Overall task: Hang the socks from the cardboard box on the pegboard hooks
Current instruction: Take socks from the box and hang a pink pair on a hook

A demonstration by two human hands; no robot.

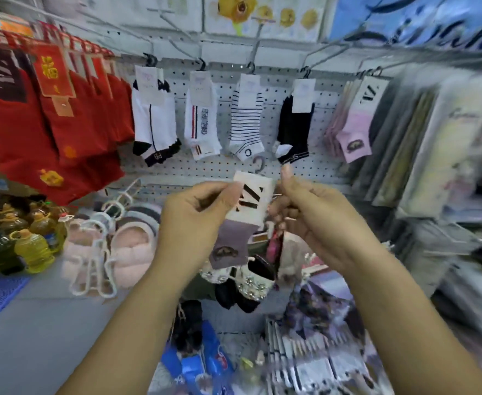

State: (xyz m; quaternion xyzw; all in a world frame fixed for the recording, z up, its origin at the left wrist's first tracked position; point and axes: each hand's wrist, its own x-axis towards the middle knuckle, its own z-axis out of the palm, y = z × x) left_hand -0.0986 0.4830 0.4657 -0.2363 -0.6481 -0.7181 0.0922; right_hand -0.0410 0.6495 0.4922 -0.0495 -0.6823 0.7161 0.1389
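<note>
We pinch a mauve sock (231,240) by its card between left hand (197,218) and right hand (314,215); misjudge the hook (258,163) above, and it drops.

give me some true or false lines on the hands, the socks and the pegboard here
1. The left hand and the right hand hold a mauve sock pair by its white card. True.
2. The mauve sock pair hangs on a hook of the pegboard. False: it is held in both hands, below the hanging row.
3. A striped sock hangs on the pegboard. True.
4. The red socks hang to the right of the striped sock. False: they hang far to its left.
5. The black sock hangs left of the striped sock. False: it hangs just to its right.
</note>
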